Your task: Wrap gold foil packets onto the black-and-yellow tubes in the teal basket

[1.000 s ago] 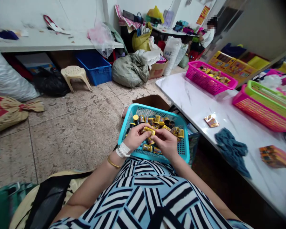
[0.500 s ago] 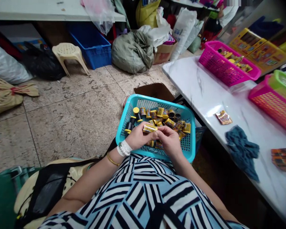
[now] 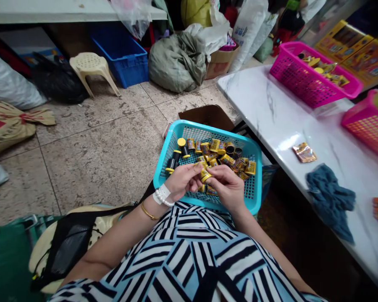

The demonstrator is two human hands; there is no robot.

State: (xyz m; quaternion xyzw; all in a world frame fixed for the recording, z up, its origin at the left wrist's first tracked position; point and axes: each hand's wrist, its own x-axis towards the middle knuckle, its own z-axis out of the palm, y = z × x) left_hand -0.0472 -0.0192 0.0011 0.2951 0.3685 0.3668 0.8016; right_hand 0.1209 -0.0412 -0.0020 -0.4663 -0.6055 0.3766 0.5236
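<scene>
Pinching a yellow canister (image 3: 205,175), apparently: left fingers (image 3: 191,170), right fingers (image 3: 221,171), over a turquoise basket (image 3: 257,172) of canisters (image 3: 214,145).

I count 1 left hand (image 3: 184,180), 1 right hand (image 3: 229,186), 1 yellow cylinder (image 3: 205,174) held between them. 1 turquoise basket (image 3: 157,176): 3 plain black cylinders with yellow caps (image 3: 184,149) visible, plus 12+ labelled cylinders (image 3: 227,160); overlap hides the exact count. On 1 bench (image 3: 258,105): 2 pink baskets (image 3: 311,86), 1 cloth (image 3: 330,197), 2 packets (image 3: 304,152), 1 cut by the view edge. Floor: 1 stool (image 3: 91,63), 1 blue crate (image 3: 130,67).
</scene>
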